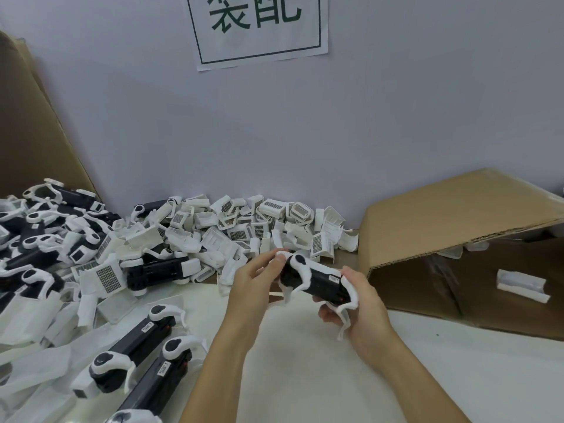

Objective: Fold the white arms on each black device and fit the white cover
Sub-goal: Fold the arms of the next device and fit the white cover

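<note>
Both hands are up over the white table (457,377), and between them sits one black device (317,282), lifted clear of the surface. The left hand (253,280) pinches a white arm (297,264) at the far end, thumb and fingertips closed on it. The right hand (358,303) wraps its fingers round the near end, where another white arm (348,296) hangs down. White covers (244,227) lie heaped along the wall, more black devices (143,334) lie at left, and an open cardboard box (457,215) stands at right.
</note>
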Demonstrator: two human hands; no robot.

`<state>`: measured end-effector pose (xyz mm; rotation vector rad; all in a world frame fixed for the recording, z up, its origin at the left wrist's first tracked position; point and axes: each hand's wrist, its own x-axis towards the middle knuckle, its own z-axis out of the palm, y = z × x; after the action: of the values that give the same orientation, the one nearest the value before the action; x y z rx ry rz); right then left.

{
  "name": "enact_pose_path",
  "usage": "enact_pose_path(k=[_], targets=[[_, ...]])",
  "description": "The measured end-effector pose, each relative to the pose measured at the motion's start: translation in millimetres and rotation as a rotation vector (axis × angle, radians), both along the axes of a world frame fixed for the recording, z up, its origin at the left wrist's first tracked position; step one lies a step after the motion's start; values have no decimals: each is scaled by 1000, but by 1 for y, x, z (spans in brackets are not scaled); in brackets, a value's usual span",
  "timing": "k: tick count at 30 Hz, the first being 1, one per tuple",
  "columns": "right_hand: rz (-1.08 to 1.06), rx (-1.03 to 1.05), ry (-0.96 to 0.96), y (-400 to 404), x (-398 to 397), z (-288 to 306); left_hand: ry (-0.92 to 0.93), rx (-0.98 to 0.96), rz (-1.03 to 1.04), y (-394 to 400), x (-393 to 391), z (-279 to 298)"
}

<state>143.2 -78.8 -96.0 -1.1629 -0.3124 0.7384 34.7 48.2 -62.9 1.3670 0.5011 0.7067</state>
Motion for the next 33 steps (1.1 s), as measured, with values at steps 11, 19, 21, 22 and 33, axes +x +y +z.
enact_pose_path(k=[11,19,21,22,33], targets=[[325,136,518,-10,-11,12,-190,-96,-33,-10,6,1],[319,210,397,-9,-4,2,-195,-275,-13,-6,7,-1],[228,256,303,-5,-4,-1,-193,-379,30,-5,7,-4],[163,273,225,-4,-3,-3,-188,-420,62,-4,6,-6],[1,2,-575,0,-10,-12,-106,-214,125,-4,7,-9]])
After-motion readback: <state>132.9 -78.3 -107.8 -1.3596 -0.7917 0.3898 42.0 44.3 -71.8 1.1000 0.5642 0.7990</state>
